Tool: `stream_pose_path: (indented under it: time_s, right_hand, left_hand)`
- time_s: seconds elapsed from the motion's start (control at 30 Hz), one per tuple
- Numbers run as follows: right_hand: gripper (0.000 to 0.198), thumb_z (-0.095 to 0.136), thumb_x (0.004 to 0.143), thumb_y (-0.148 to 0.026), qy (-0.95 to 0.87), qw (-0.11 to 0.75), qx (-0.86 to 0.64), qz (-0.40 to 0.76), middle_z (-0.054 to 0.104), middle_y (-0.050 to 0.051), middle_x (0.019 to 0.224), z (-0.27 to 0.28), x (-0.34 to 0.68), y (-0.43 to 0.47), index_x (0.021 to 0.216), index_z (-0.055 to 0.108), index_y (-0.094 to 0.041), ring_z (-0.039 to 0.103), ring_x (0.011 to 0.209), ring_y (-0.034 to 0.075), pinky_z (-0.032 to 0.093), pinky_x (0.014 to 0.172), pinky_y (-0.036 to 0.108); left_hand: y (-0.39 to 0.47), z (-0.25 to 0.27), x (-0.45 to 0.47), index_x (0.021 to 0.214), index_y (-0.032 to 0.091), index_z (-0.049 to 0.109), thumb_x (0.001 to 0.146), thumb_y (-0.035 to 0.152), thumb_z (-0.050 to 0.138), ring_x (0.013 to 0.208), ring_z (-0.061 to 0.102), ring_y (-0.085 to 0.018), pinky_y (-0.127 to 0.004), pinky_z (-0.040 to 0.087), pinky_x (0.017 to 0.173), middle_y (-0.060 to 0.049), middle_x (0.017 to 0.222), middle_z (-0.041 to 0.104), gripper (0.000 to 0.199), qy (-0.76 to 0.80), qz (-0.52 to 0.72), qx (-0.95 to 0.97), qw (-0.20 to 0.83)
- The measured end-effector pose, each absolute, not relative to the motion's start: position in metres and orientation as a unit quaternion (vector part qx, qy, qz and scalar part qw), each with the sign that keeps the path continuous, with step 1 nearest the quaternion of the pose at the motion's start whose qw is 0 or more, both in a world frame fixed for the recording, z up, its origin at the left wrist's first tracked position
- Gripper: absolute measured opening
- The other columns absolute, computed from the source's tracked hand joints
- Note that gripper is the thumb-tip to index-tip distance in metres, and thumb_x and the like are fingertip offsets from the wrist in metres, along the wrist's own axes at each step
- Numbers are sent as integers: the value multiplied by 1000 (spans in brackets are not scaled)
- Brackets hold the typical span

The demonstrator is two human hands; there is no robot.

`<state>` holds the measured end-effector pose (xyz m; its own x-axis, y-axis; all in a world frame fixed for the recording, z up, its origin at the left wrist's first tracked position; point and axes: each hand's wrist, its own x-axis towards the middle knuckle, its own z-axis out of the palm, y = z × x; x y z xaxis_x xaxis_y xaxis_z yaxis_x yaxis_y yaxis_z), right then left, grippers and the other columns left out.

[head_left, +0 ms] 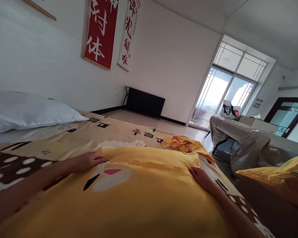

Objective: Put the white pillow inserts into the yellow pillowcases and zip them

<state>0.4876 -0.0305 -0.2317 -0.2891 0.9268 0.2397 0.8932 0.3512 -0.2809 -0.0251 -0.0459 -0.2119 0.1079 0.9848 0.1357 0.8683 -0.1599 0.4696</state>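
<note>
A plump pillow in a yellow pillowcase [151, 195], printed with a white patch, a pink shape and a black shape, fills the lower middle of the view. Its far end shows a fold or flap running across. My left hand [95, 159] grips the far left corner, fingers pointing inward over the cloth and thumb hidden. At the far right side, my right hand [198, 175] has its fingers curled against the pillow's edge. Under the pillow lies a patterned bed sheet [124, 129]. A crumpled yellow cloth [181, 143] rests just beyond the pillow.
A white pillow [32, 110] lies at the bed's left by the wall. Right of the bed are another yellow printed cloth item [280, 170] and plastic-covered furniture [250, 142]. A black folded panel [145, 101] leans on the far wall, near a glass door [221, 92].
</note>
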Motion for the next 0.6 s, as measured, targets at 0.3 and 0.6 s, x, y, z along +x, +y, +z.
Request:
stream_pose_path:
  time_s: [0.3,0.6]
  right_hand:
    - [30,38,92,-37,-801,94,-585,-86,60,15,113,-146,363,-50,107,56,-17,58,99,27,41,80,37]
    - [37,33,96,-35,-882,187,-432,15,57,6,130,-190,345,-38,120,57,-21,49,122,18,33,104,32]
  left_hand:
    - [-66,-93,97,100,13,61,88,40,38,90,60,-28,-35,42,75,-17,103,65,38,645,64,761,12]
    - [-53,-185,128,136,13,45,92,51,20,135,34,-23,-39,22,111,-12,144,41,63,558,124,819,38]
